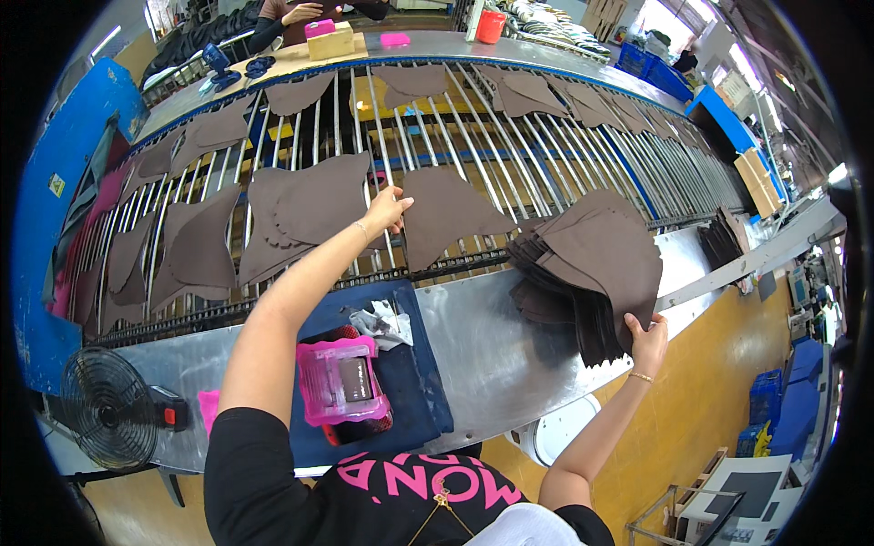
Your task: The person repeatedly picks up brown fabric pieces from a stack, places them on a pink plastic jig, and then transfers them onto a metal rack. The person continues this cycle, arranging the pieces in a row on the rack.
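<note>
Dark brown leather pieces with curved outlines lie in rows on a conveyor of metal bars (437, 136). My left hand (389, 211) is over the bars, its fingers closed on the left edge of one flat leather piece (451, 214). To the right, a thick stack of leather pieces (601, 255) sits on the metal table, fanned out and drooping at its near side. My right hand (648, 344) grips the near right corner of that stack, thumb on top; how many layers it pinches I cannot tell. Overlapping leather pieces (314, 205) lie left of my left hand.
On a dark blue cloth (423, 391) before me stand a pink plastic box (339, 382) and crumpled white paper (382, 325). A black fan (109, 409) is at the near left. A smaller dark stack (724, 241) lies far right. Across the conveyor another person (300, 14) works.
</note>
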### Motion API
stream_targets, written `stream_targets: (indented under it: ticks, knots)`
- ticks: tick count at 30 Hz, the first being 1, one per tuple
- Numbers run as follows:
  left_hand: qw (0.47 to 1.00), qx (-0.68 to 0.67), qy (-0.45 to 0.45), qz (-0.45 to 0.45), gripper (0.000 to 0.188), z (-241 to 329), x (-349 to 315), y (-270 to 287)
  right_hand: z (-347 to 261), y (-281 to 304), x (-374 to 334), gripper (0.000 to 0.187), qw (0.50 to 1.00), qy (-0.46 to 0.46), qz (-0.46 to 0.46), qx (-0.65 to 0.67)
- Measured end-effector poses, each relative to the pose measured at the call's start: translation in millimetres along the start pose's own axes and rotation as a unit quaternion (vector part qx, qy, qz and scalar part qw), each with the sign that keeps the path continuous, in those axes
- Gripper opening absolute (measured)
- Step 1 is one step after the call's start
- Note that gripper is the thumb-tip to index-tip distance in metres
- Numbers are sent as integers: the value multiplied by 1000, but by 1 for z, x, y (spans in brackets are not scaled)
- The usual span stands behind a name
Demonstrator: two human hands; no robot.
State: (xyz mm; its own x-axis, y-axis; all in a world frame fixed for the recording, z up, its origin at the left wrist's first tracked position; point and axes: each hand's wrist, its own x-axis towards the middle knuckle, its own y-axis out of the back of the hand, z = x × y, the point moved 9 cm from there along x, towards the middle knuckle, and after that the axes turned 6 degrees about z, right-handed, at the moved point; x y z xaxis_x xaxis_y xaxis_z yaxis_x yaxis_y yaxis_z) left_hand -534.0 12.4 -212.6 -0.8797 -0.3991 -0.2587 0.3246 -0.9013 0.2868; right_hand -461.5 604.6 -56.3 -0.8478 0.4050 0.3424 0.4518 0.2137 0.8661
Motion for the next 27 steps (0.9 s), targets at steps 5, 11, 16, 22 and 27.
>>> stream_targets:
  ticks: [5, 11, 16, 22, 27]
  knots:
    - [997, 64, -42, 4, 58, 20, -21, 48, -33, 17, -14, 48, 997, 57, 25, 45]
    - [995, 40, -49, -82, 36, 52, -89, 88, -80, 91, -42, 32, 950, 28, 73, 303]
    - [986, -18, 3, -164, 37, 32, -105, 72, -117, 117, -64, 41, 904, 62, 68, 418]
    - [964, -140, 136, -182, 45, -5, -76, 21, -114, 119, -85, 39, 890, 91, 112, 432]
    - [962, -100, 201, -157, 55, -37, -50, 6, -79, 119, -95, 33, 894, 49, 64, 441]
